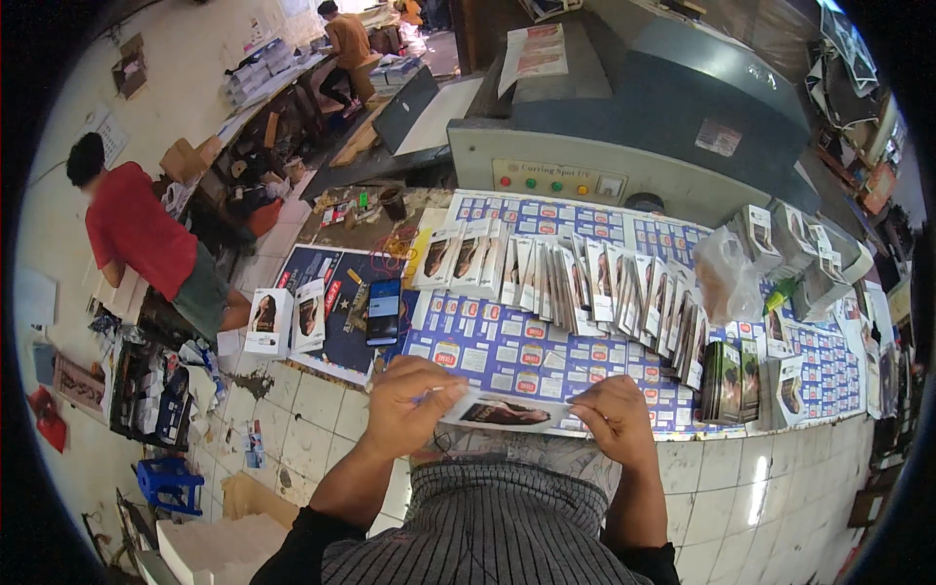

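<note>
In front of my body, a flat white printed card [509, 412] with a dark picture is stretched between my two hands. My left hand [408, 405] pinches its left end between thumb and fingers. At the opposite end, the right hand [616, 414] pinches the card's edge. Just beyond lies the table, covered with blue printed sheets [473, 356]. A long overlapping row of similar white printed packs [604, 283] fans across it. Left of the row is a dark phone [384, 312] with its screen lit. Two small stacks, a wider one [268, 322] and a narrower one [309, 317], stand farther left.
A large grey machine [634, 161] with coloured buttons stands behind the table. At right are a clear plastic bag [729, 278], green-and-dark packs [723, 382] and more stacks [824, 263]. A blue stool [171, 485] is on the left floor. Two people [146, 229] are at the left side benches.
</note>
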A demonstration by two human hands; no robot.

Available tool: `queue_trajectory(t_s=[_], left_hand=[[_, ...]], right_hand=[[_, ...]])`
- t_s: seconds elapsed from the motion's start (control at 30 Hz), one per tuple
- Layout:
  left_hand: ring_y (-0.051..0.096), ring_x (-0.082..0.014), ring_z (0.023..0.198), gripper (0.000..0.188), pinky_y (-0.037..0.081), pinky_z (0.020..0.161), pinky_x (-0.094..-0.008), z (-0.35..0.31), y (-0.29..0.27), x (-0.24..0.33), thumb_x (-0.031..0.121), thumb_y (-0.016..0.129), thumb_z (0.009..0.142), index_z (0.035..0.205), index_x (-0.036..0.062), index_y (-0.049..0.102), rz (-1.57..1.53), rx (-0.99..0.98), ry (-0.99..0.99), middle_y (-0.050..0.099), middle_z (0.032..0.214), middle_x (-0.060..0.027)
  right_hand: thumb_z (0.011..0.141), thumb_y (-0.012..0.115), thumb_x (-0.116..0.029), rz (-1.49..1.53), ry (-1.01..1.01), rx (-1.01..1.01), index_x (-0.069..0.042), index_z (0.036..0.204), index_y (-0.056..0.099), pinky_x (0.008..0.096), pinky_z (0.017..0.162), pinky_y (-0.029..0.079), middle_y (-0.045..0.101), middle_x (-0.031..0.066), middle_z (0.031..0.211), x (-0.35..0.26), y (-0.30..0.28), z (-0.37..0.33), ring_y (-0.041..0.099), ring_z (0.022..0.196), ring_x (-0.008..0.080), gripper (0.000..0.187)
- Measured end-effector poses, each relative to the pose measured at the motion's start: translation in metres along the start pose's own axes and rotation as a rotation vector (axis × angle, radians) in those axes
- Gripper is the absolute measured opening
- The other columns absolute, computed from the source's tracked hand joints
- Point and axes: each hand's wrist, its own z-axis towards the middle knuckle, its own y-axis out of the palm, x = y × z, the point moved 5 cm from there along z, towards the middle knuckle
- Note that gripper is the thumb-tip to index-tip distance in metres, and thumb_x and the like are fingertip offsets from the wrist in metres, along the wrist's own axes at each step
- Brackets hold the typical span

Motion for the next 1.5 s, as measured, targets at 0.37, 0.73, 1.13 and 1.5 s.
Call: queue_trajectory(t_s=[0.37,0.73,1.13,1.5], left_hand=[[0.065,-0.0232,0.09,0.016,0.043,0.091,-0.0377,-0.015,0.063,-0.015,0.022,0.067,0.091,0.097,0.0104,0.075,0.222,-0.538,0.074,0.073,0.095,-0.0058],[0.065,-0.0231,0.091,0.015,0.04,0.099,-0.0431,-0.028,0.06,-0.017,0.019,0.062,0.092,0.097,0.0098,0.073,0.313,-0.5,0.147,0.072,0.091,-0.0054],[0.07,-0.0301,0.095,0.032,0.053,0.082,-0.0384,-0.015,0.112,-0.01,0.03,0.063,0.096,0.112,0.003,0.07,0.075,-0.627,-0.134,0.073,0.097,-0.0161],[0.05,-0.0068,0.068,0.023,0.043,0.059,-0.0269,-0.02,0.093,-0.02,0.02,0.064,0.098,0.09,-0.0019,0.066,-0.265,-0.22,-0.426,0.058,0.069,-0.0025]], right_hand=[[0.079,0.079,-0.014,0.127,0.084,-0.029,-0.009,0.085,0.071,0.0373,0.077,0.045,0.071,0.0063,0.083,0.014,0.018,-0.011,0.065,0.077,0.0245,0.011],[0.084,0.071,-0.007,0.149,0.348,0.162,-0.002,0.084,0.067,0.0368,0.076,0.047,0.067,0.0113,0.08,0.04,-0.036,-0.032,0.063,0.074,0.027,0.006],[0.076,0.08,-0.014,0.038,0.041,-0.148,-0.009,0.091,0.07,0.038,0.086,0.045,0.069,0.0032,0.085,-0.004,0.008,0.001,0.064,0.085,0.0235,0.019],[0.091,0.071,-0.012,0.838,0.698,0.181,0.001,0.102,0.072,0.0253,0.072,0.048,0.069,0.0002,0.086,0.037,0.054,-0.051,0.06,0.079,0.0083,0.017]])
